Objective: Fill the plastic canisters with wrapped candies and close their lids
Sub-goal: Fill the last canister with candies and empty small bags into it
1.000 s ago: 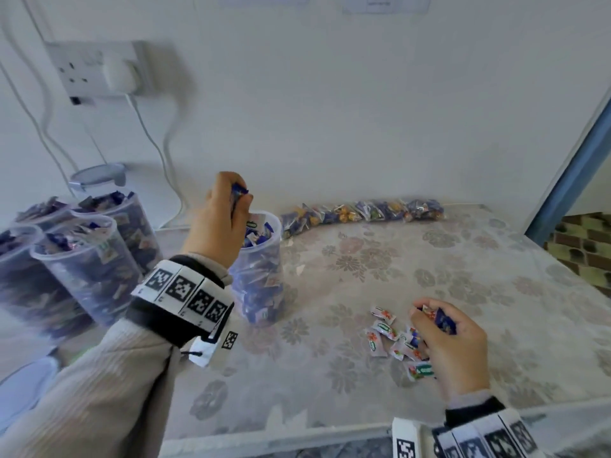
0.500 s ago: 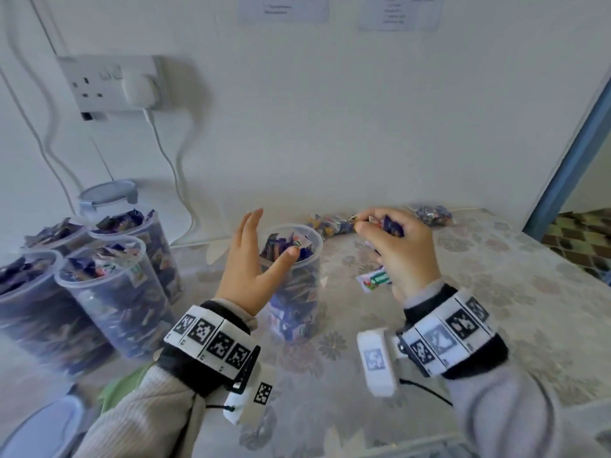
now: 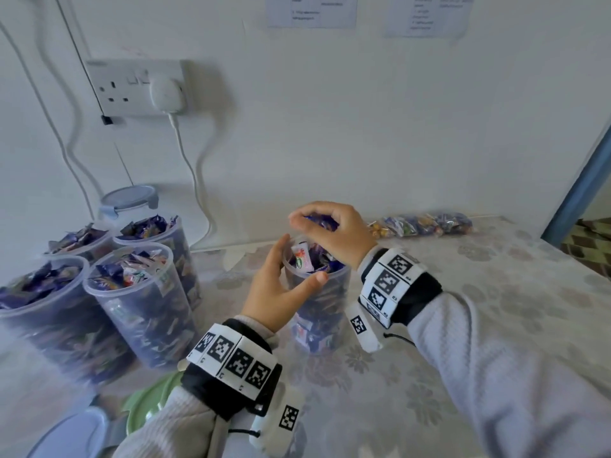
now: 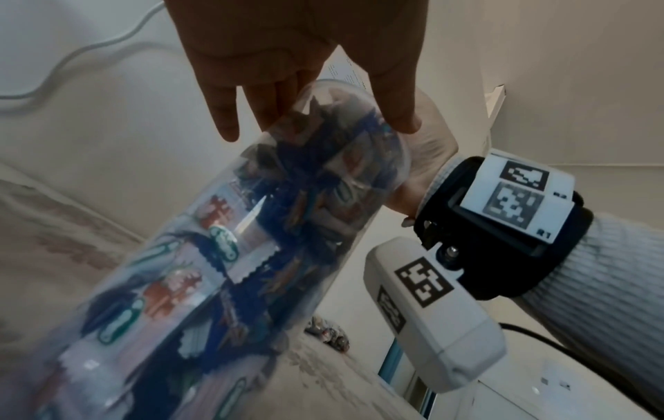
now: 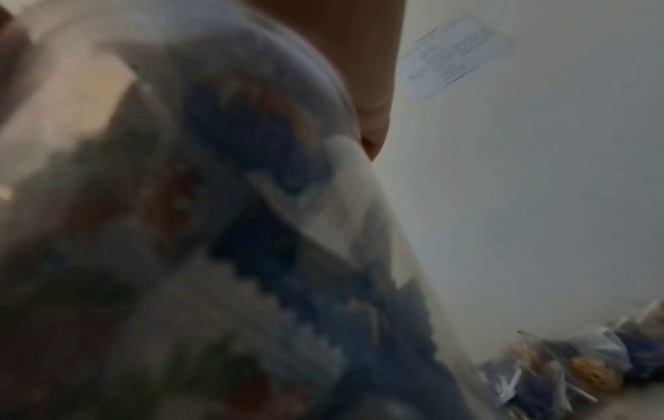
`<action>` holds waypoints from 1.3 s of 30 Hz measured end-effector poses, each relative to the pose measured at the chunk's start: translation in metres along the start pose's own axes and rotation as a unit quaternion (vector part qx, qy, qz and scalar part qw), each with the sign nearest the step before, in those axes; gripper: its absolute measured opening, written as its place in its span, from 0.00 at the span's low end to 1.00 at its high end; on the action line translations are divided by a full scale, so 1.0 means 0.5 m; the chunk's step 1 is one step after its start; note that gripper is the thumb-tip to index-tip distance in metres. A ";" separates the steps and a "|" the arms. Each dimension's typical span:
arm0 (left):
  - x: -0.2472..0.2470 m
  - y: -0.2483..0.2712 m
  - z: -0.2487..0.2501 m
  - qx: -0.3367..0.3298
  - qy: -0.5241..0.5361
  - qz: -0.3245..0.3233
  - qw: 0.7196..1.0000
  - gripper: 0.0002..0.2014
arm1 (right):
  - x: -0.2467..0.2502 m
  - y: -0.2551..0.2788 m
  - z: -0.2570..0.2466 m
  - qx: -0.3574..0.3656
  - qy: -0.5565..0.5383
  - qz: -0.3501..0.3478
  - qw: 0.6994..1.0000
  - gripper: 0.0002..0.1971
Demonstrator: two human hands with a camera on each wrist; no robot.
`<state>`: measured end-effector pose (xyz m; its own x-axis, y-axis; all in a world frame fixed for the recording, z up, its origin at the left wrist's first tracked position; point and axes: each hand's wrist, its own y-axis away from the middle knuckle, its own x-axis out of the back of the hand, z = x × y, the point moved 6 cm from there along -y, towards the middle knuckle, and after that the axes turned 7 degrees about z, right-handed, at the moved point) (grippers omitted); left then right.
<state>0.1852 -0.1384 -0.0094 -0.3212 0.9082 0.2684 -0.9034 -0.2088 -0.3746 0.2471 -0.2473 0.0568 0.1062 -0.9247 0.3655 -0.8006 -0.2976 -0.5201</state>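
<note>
A clear plastic canister (image 3: 322, 302), packed with blue and white wrapped candies, stands at the table's middle. My left hand (image 3: 302, 259) holds its rim, thumb on the near side and fingers round the far left. In the left wrist view the thumb touches the rim of the canister (image 4: 251, 241). My right hand (image 3: 314, 223) hovers just above the mouth, its fingers curled round a clutch of blue-wrapped candies (image 3: 322, 223). A white candy (image 3: 302, 259) stands up at the top of the fill. The right wrist view is blurred and shows only the canister wall (image 5: 251, 227) close up.
Several lidless candy-filled canisters (image 3: 139, 302) crowd the left, with a lidded one (image 3: 129, 200) behind them. A green lid (image 3: 148, 404) and a blue-grey lid (image 3: 66, 434) lie at lower left. Candy bags (image 3: 423, 224) line the wall. A cable (image 3: 195, 180) hangs from the socket.
My right hand left the loose pile on the table and rose with candies to above the canister. My left hand dropped its candy in and took hold of the rim.
</note>
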 end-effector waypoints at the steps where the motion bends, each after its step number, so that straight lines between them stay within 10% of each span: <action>1: 0.000 0.000 0.000 0.001 0.010 0.004 1.000 0.52 | -0.002 0.001 0.000 -0.006 -0.011 -0.016 1.000 0.20; 7: -0.003 0.003 0.017 -0.018 0.064 0.004 0.998 0.28 | 0.009 0.005 -0.014 -0.049 -0.034 -0.106 0.993 0.21; 16: -0.006 0.002 0.014 -0.033 0.104 -0.005 0.994 0.28 | 0.007 0.031 -0.022 0.005 0.210 -0.332 0.920 0.22; 30: -0.010 0.006 -0.005 -0.002 0.102 -0.012 0.995 0.45 | -0.040 -0.003 -0.016 -0.014 0.306 -0.383 0.871 0.12; 35: -0.008 0.003 -0.004 -0.007 0.097 -0.006 0.995 0.48 | -0.018 -0.005 -0.013 -0.042 0.246 -0.368 0.896 0.15; 39: -0.005 0.005 0.011 -0.025 0.089 0.002 0.996 0.31 | 0.022 -0.026 -0.026 -0.041 0.191 -0.292 0.936 0.13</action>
<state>0.1822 -0.1434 -0.0064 -0.2662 0.9580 0.1070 -0.8855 -0.1992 -0.4198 0.2510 -0.2502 0.0778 0.3329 -0.4535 0.8268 -0.7161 -0.6920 -0.0913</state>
